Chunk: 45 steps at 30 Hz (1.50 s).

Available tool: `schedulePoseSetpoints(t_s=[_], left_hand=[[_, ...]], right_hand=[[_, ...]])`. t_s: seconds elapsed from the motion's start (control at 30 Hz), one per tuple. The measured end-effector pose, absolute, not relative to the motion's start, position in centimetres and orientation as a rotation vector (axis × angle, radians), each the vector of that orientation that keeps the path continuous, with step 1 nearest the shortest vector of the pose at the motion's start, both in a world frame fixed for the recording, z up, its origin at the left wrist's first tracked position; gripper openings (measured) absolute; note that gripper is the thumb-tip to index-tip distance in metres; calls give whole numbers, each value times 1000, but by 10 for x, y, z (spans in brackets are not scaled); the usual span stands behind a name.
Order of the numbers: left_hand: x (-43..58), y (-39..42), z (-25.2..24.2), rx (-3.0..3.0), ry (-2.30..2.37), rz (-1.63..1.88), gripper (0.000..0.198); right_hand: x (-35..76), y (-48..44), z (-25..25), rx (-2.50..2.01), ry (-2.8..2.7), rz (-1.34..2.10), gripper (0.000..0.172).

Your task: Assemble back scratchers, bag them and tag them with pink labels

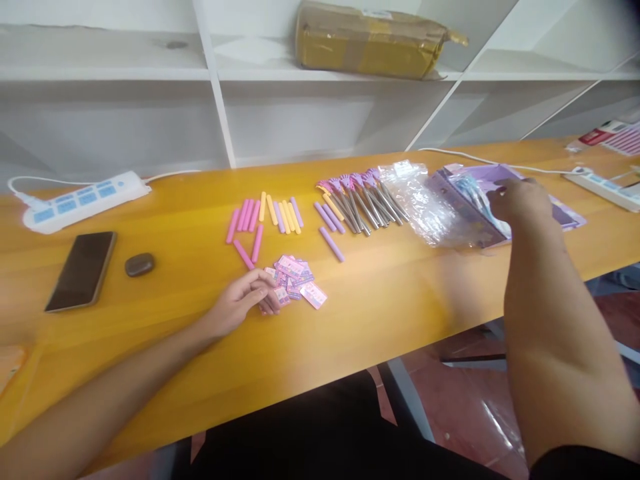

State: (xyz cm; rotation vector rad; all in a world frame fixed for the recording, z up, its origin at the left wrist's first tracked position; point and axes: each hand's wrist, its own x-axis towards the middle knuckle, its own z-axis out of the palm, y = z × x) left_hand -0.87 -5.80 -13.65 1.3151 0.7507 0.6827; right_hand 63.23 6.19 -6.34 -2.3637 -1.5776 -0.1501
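My left hand (253, 293) rests on the table with fingers loosely bent and apart, at the left edge of a pile of small pink-and-purple printed cards (293, 268). It touches the nearest cards but grips none. At the right, my right hand (517, 200) reaches over an opened purple box (507, 173) with a bluish plastic packet (473, 190) in it. Its fingers are curled and blurred, and what they hold is hidden. Pink sticks (249, 215), yellow sticks (287, 217) and purple sticks (331, 244) lie behind the cards. Metal-handled pieces with purple hand-shaped tops (367, 200) lie beside them.
Clear plastic bags (425, 210) lie against the purple box. Left stand a phone (81, 271), a dark earbud case (139, 265) and a power strip (87, 200). Another power strip (605, 187) is at the right. A taped parcel (370, 41) sits on the white shelf (260, 70).
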Motion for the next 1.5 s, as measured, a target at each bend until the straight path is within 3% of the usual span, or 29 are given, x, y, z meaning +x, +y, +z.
schedulePoseSetpoints(t_s=[0.13, 0.37, 0.47, 0.83, 1.03, 1.27, 1.4, 1.5], left_hand=[[-9, -59, -137, 1327, 755, 680, 26], [-10, -59, -142, 1321, 758, 672, 31], [-10, -59, -144, 1318, 749, 675, 31], [-9, -60, -147, 1318, 715, 653, 29], [-8, -61, -149, 1320, 711, 650, 25], [-8, -61, -147, 1326, 730, 645, 25], [-8, -62, -149, 1334, 711, 650, 23], [-8, -62, -151, 1342, 701, 644, 22]], right_hand=[[583, 86, -61, -2409, -1538, -146, 34], [492, 124, -94, -2275, -1843, 133, 30], [473, 130, -112, -2283, -1902, 74, 25], [466, 126, -115, -2439, -1810, -108, 41], [442, 125, -98, -2162, -1705, -236, 43], [360, 105, -59, -2115, -2152, 38, 34], [317, 61, -66, -2183, -2522, 383, 36], [298, 30, -77, -2223, -2601, 378, 31]])
